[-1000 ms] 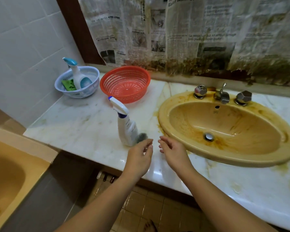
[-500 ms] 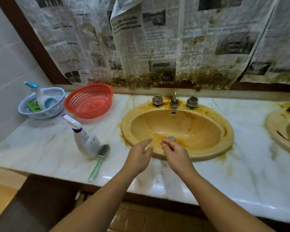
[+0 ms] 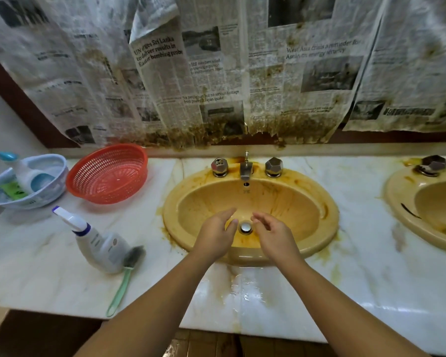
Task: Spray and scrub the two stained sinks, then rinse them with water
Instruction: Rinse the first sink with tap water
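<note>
Sink [image 3: 298,202] lies under left hand [image 3: 215,235], right hand [image 3: 275,234]; both loosely open, seemingly empty.

Both hands, left [image 3: 215,237], right [image 3: 275,235] (empty, fingers relaxed), over stained sink [image 3: 289,202], spray bottle [image 3: 99,244] nearby

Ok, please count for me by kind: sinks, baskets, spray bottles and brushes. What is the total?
Sinks: 2, the middle sink and the right sink.
Baskets: 2, the red basket and the blue basket.
Spray bottles: 2, the bottle on the counter and the bottle in the blue basket.
Brushes: 1, the brush.
Total: 7.
</note>
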`<move>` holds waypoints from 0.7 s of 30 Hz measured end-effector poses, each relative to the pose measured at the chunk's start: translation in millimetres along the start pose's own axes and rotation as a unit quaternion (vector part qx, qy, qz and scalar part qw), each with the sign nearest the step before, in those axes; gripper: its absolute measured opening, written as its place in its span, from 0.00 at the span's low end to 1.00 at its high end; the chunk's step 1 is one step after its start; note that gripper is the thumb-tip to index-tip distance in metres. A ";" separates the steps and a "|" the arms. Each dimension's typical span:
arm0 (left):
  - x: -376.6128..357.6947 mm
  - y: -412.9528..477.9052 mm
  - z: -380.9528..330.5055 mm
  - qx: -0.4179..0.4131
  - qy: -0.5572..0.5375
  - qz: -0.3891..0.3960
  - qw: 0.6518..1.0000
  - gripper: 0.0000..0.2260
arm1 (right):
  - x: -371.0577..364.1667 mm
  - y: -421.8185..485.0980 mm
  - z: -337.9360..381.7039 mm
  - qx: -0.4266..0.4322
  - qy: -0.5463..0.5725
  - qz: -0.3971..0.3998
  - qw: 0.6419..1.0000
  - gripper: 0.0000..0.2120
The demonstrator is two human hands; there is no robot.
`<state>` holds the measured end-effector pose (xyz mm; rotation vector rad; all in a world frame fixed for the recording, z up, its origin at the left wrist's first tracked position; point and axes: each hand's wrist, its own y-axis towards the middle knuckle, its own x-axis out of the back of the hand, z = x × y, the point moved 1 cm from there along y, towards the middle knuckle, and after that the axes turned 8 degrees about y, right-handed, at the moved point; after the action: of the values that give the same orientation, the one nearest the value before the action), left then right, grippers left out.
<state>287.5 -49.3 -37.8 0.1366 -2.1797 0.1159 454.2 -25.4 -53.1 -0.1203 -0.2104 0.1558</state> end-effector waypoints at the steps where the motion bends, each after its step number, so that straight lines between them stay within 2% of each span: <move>1: 0.0 7.5 1.5 -0.002 -0.002 0.002 1.000 0.20 | 0.1 6.1 0.3 -0.002 -0.003 -0.004 1.000 0.15; 7: 2.2 60.4 23.4 -0.002 -0.014 0.023 1.000 0.20 | -6.6 51.0 7.5 -0.010 -0.028 -0.022 0.999 0.17; 13: 6.3 122.4 64.8 -0.023 0.012 0.014 1.000 0.21 | -3.3 110.2 10.1 -0.025 -0.074 -0.078 0.994 0.18; 18: 4.2 165.1 103.0 -0.039 0.143 -0.015 0.989 0.24 | 7.8 167.8 13.7 -0.023 -0.142 -0.162 0.976 0.18; 21: 0.7 188.3 125.7 -0.018 0.221 0.007 0.975 0.30 | 14.0 208.8 11.0 -0.020 -0.227 -0.163 0.960 0.20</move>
<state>158.9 120.1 -115.4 0.0660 -1.7378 0.1032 436.0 182.8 -67.9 -0.0865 -0.6880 -0.1532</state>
